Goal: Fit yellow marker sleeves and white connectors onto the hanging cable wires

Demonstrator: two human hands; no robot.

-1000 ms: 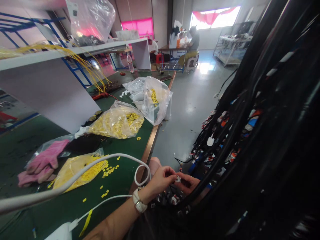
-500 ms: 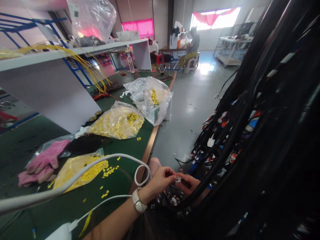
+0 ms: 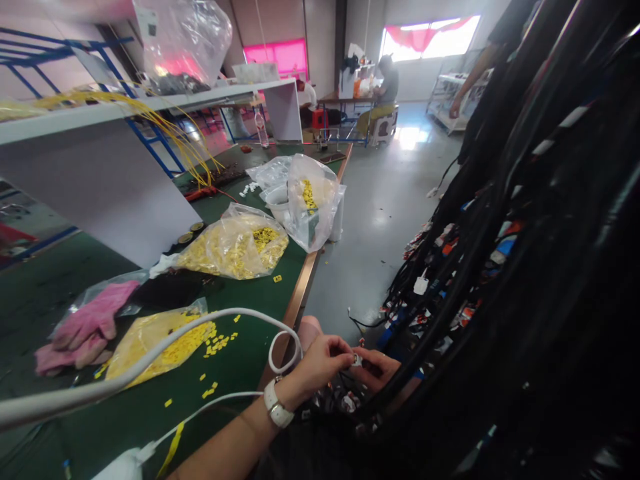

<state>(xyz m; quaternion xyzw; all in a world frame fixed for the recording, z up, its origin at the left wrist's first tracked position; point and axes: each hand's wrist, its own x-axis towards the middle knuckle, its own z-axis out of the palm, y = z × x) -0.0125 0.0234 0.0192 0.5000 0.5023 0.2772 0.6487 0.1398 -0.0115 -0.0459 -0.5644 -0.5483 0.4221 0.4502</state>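
The left forearm (image 3: pixel 233 433) slants upward to the right from the lower edge of the view, its wrist (image 3: pixel 290 392) almost straight. The left hand (image 3: pixel 320 363) has thumb and forefinger closed in a pinch. Near their tips, the right hand (image 3: pixel 379 370) points leftward with bent fingers; its forearm is mostly hidden.

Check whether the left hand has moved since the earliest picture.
No. Judged against the table edge, the left hand stays in about the same place, with no clear shift either way.
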